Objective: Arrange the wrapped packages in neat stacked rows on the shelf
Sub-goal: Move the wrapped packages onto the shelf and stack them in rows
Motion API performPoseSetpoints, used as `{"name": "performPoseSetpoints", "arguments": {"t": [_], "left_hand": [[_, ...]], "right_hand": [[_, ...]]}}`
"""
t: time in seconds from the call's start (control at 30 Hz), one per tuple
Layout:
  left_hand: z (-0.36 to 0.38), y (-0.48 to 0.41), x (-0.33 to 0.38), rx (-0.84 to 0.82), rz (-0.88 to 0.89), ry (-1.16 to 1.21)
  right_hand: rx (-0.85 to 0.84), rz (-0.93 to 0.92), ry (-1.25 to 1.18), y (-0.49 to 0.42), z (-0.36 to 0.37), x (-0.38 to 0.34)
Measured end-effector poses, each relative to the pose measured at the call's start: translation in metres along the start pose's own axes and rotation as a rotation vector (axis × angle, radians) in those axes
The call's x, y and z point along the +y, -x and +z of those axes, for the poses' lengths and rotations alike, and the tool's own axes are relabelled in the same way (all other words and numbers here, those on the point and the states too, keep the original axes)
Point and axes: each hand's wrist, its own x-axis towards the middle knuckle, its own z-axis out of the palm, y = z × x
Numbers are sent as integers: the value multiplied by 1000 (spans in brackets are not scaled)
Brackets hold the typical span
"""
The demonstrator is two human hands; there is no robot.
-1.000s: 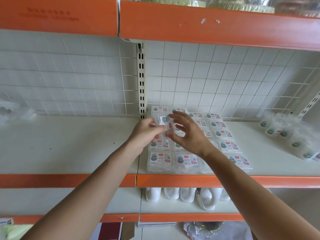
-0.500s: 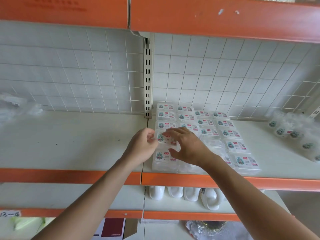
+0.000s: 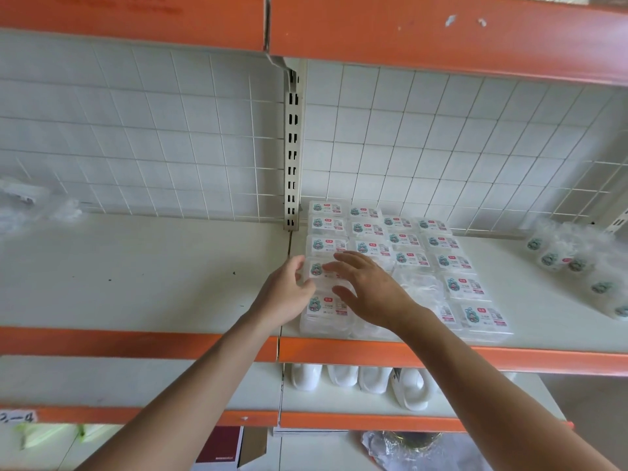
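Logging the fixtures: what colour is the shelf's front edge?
Orange; the shelf edge shows best in the head view.

The person's left hand [image 3: 283,295] and right hand [image 3: 375,295] are bare. Behind the fingers, both wrists and the slim left forearm [image 3: 190,385] and right forearm [image 3: 492,385] are uncovered down to the picture's lower edge.

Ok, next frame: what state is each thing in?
package under the hands: flat, label up, leftmost row.
left hand: grips its left edge, fingers curled.
right hand: fingers straight, laid on top of it.
stacked packages: flat, labels up, in rows.
loose packages: unstacked heap, far right.
white bottles: standing side by side.
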Motion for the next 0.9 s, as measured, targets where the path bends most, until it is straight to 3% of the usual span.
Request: {"name": "performPoseSetpoints", "arguments": {"t": [0.3, 0.7, 0.9], "left_hand": [[3, 0, 3, 0, 58, -2], [34, -7, 35, 188, 393, -476], [63, -4, 59, 141, 467, -494]], "right_hand": [[-7, 28, 9, 1, 2, -2], [38, 118, 44, 33, -21, 28], [-74, 278, 114, 63, -43, 64]]}}
